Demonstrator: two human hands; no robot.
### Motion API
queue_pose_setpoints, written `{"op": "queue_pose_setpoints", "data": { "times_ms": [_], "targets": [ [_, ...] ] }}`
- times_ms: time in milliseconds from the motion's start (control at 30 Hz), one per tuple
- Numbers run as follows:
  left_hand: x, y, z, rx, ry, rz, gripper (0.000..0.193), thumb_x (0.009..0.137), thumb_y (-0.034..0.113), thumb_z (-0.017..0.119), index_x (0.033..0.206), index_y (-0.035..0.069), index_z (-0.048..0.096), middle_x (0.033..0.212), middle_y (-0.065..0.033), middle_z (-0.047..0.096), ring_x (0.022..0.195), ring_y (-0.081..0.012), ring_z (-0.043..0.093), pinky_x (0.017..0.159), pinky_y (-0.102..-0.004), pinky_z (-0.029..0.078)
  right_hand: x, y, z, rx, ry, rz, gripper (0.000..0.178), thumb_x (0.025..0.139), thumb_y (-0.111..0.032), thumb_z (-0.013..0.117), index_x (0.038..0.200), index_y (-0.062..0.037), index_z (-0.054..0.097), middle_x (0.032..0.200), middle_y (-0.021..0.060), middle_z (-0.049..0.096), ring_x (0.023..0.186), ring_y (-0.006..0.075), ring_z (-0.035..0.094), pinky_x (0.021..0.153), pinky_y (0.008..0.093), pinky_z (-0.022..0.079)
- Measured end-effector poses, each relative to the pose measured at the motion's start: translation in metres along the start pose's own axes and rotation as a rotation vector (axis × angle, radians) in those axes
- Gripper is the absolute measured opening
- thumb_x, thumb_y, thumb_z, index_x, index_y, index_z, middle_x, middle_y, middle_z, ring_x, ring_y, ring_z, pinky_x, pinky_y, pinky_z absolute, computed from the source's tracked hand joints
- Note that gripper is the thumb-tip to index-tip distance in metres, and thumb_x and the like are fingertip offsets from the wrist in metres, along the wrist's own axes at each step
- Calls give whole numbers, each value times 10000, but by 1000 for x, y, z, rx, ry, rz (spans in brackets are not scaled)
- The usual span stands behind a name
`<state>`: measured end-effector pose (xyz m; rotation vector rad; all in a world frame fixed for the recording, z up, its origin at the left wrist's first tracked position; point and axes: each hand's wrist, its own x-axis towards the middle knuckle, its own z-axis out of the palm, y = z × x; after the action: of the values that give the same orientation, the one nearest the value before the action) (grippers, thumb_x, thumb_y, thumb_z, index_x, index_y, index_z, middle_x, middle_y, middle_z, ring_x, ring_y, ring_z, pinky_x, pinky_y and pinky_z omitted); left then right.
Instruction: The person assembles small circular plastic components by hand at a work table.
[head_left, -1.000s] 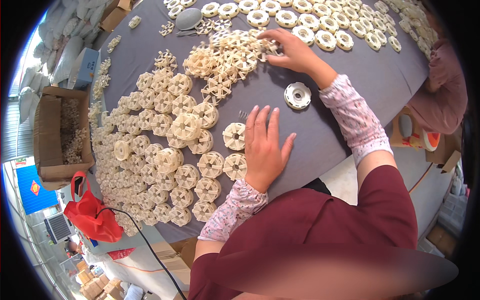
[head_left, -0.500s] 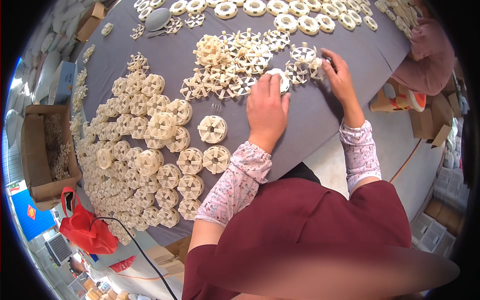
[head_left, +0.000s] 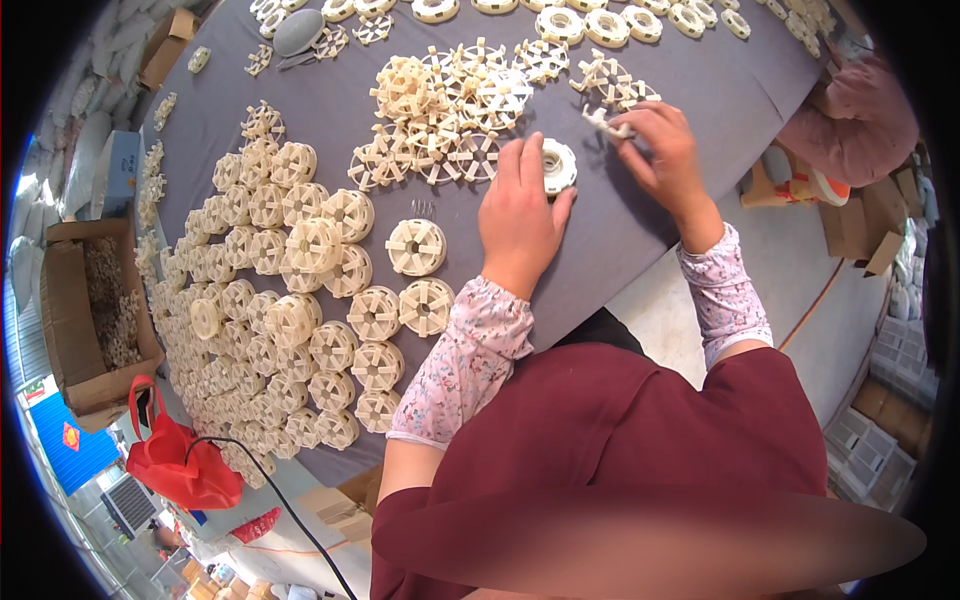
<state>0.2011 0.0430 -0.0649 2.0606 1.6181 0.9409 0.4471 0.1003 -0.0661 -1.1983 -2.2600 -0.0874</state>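
A white ring [head_left: 566, 168] is being bracketed by the fingers of the left hand [head_left: 522, 215]: these fingers are being pressed together along its left side, while the thumb is being laid at its lower edge and the ring is lying on the bench [head_left: 610, 230]. By the right hand [head_left: 668, 155] a cream spoked part [head_left: 602, 122] is being pinched between thumb and fingers, just to the right of the ring and apart from it; how the rear fingers are being curled cannot be told. Just beyond the right fingers, loose spokes [head_left: 612, 80] are lying near a heap [head_left: 440, 105], which is being spread beyond and to the left of the left fingers. Left of the left hand, a thin spring [head_left: 424, 209] is standing just beside a round disc [head_left: 416, 247], and farther left a large crowd of discs [head_left: 267, 251] is being shown, some stacked on others. Well beyond both sets of fingers, finished-looking rings [head_left: 606, 27] are being ranged in rows, with a grey oval thing [head_left: 298, 33] lying to their left. Far left of the left fingers, an open carton [head_left: 65, 320] and a red bag [head_left: 185, 465] are being seen; far right of the right fingers, another person [head_left: 850, 115] is being partly shown.
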Motion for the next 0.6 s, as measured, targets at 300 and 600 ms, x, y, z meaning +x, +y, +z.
{"op": "queue_pose_setpoints", "data": {
  "times_ms": [300,600],
  "targets": [
    [-74,17,-46,-294,-167,-138,733,774,134,937,1439,71,637,1382,-135,598,1089,-340,713,853,-425,613,-17,-50,-27,342,-205,391,481,930,-242,841,1366,-98,696,1151,97,684,973,225,686,869,351,564],
    [-76,5,-34,-372,-80,-124,416,843,92,918,1240,97,792,1320,-111,636,822,-147,694,655,-300,590,-25,-29,-38,631,-493,368,704,782,-120,876,1456,-96,676,1359,57,642,942,187,588,840,315,525]
  ]
}}
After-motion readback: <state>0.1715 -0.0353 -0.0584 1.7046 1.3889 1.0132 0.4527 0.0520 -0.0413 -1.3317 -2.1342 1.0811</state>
